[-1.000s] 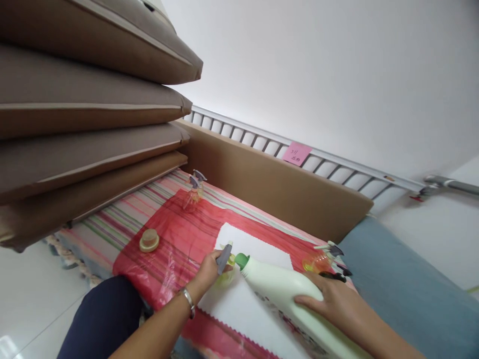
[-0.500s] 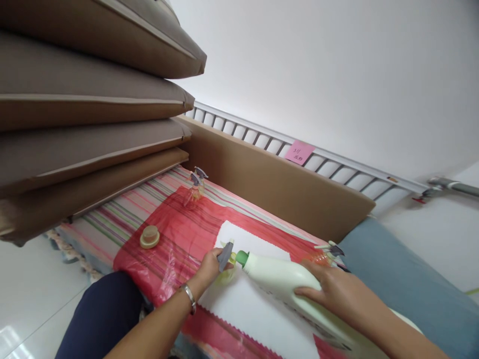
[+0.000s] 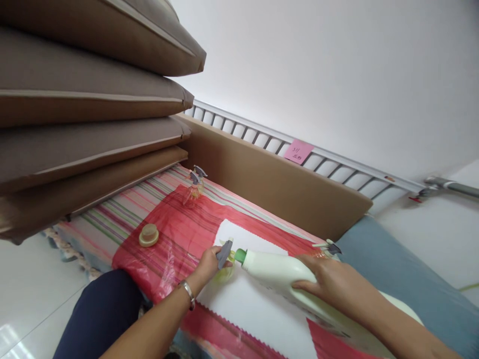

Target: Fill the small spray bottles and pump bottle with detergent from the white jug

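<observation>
Blocked well left of the left hand (image 3: 209, 262) by stacked cushions (image 3: 93, 107), beyond both hands by a brown board (image 3: 277, 179). Obstructed between the hands by the pale bottle (image 3: 275, 269), slanting toward the gripped sprayer (image 3: 224, 255). Hindered just beyond the right hand (image 3: 329, 279) by another spray bottle (image 3: 331, 248). Passable low across the red sheet (image 3: 187, 232) from the left hand to the beige lid (image 3: 148, 235), with a knee (image 3: 103, 311) nearer the body.

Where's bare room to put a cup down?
On the red sheet between the round lid and left hand; also the near part of the white sheet beside the big bottle. Crowded: around the held spray bottle, beside the big bottle's mouth, and by the two far spray bottles.
</observation>
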Demonstrator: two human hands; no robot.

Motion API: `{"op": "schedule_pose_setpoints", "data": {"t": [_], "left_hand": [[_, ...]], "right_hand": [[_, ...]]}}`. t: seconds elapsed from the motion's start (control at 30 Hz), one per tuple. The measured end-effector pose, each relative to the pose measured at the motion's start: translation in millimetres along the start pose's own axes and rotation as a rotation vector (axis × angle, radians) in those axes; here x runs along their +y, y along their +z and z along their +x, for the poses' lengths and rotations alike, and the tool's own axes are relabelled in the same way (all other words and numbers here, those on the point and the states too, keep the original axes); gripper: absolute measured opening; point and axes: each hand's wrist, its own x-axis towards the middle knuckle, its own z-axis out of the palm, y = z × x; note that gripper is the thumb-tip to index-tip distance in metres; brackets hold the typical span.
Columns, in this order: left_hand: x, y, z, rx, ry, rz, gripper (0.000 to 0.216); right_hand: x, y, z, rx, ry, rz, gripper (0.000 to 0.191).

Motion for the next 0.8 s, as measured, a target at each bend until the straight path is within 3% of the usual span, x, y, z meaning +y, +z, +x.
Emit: {"op": "schedule_pose_setpoints", "data": {"t": [0.8], "left_hand": [[12.3,0.5,-3.8,-0.019,-0.031,-0.020,0.022]], "right_hand": [[-2.6,-2.8,-0.2,-0.045,-0.017,-0.113,0.025]]}}
